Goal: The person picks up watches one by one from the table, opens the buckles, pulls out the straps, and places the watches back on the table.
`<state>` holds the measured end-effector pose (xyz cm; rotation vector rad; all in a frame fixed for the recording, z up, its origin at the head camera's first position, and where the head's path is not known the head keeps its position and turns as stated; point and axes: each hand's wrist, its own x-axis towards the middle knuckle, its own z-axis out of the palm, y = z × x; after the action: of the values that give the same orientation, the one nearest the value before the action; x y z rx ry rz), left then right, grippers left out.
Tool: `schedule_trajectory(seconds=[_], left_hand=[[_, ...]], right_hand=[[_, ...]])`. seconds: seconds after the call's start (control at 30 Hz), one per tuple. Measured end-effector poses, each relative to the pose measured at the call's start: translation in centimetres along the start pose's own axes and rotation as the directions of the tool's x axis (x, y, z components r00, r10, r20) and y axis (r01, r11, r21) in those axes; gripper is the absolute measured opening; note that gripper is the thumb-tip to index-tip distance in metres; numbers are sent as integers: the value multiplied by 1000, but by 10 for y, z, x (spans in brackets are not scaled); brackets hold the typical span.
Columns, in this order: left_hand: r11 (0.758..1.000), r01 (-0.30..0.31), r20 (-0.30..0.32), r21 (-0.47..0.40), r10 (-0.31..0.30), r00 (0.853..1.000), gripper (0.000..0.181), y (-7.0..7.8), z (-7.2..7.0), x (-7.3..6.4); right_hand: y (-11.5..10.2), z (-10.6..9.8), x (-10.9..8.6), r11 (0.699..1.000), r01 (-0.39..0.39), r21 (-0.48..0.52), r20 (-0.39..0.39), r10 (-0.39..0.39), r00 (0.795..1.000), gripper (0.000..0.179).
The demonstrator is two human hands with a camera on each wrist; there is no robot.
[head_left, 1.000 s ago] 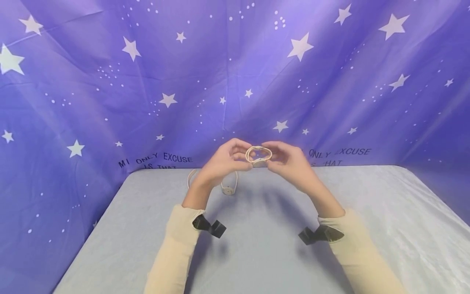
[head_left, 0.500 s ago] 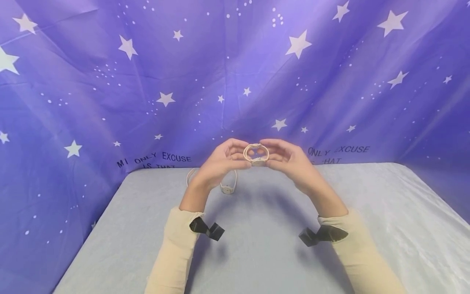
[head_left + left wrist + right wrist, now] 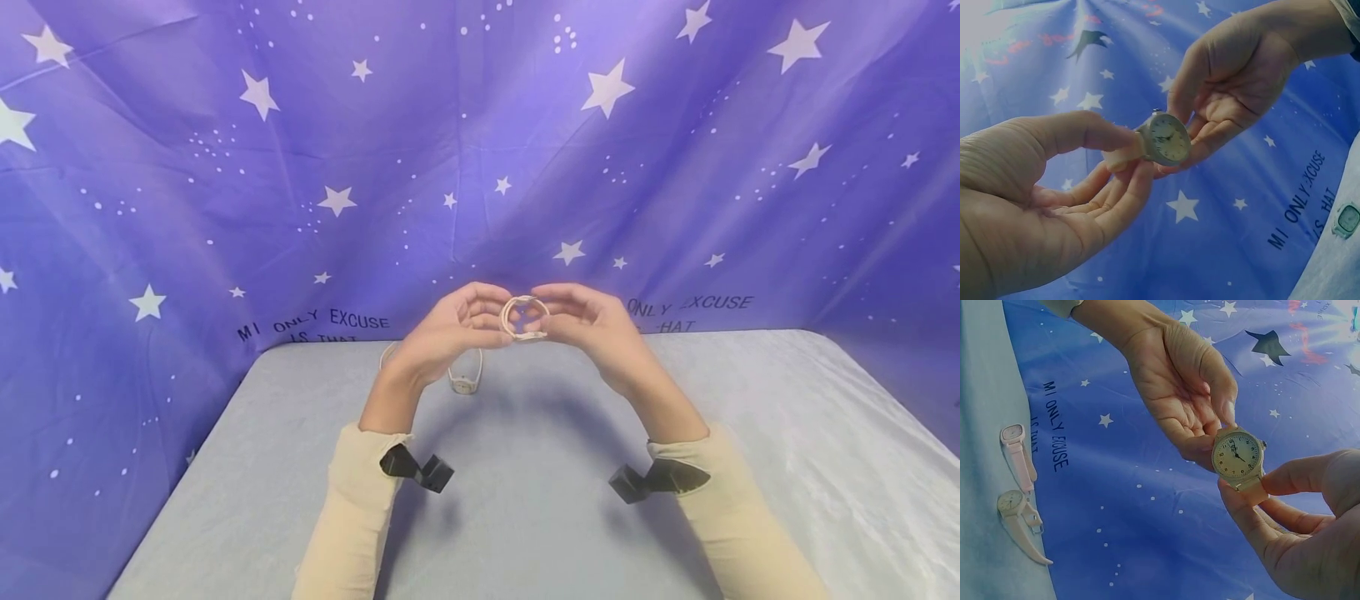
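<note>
A cream wristwatch [image 3: 1237, 455] with a round, numbered dial is held up over the far edge of the table, its strap forming a loop in the head view. My left hand [image 3: 446, 333] pinches it from the left, thumb and fingers on the strap side in the left wrist view. From the other side, my right hand [image 3: 600, 337] grips the strap between thumb and fingers, just below the dial in the right wrist view. Both hands' other fingers curl loosely behind the watch [image 3: 1169, 139].
On the table [image 3: 517, 517] lie a pale round-faced watch [image 3: 1011, 503] and a pink watch [image 3: 1013, 432] with a squarish face. Behind the table hangs a purple star-printed cloth [image 3: 420, 100]. Black wrist cameras [image 3: 435, 472] stick out from the sleeves.
The watch has turned between my fingers, and its dial side has shifted toward my right thumb. Both hands stay at about the same place; my left forearm has drifted slightly left.
</note>
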<state>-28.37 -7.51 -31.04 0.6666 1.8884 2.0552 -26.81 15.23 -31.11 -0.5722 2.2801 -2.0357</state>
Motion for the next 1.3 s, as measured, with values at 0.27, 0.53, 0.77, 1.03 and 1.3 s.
schedule_trajectory(seconds=[0.27,0.53,0.77,1.03,1.3], left_hand=[[995,20,6,101,-20,1000,50,5,0,-3],[992,-42,-8,123,43,999,30,5,1,-4],[991,-81,-14,104,83,996,30,7,3,-5],[985,-88,-23,150,92,996,31,8,4,-6],[978,-98,-20,183,103,994,29,7,4,-6]], right_hand=[[-5,0,-4,998,61,28,4,-61,998,46],[-9,2,-6,991,119,57,9,-119,993,44],[-11,3,-8,997,81,20,-15,-80,997,34],[-11,2,-9,992,121,18,-19,-121,992,25],[-12,3,-10,992,122,32,-4,-122,992,25]])
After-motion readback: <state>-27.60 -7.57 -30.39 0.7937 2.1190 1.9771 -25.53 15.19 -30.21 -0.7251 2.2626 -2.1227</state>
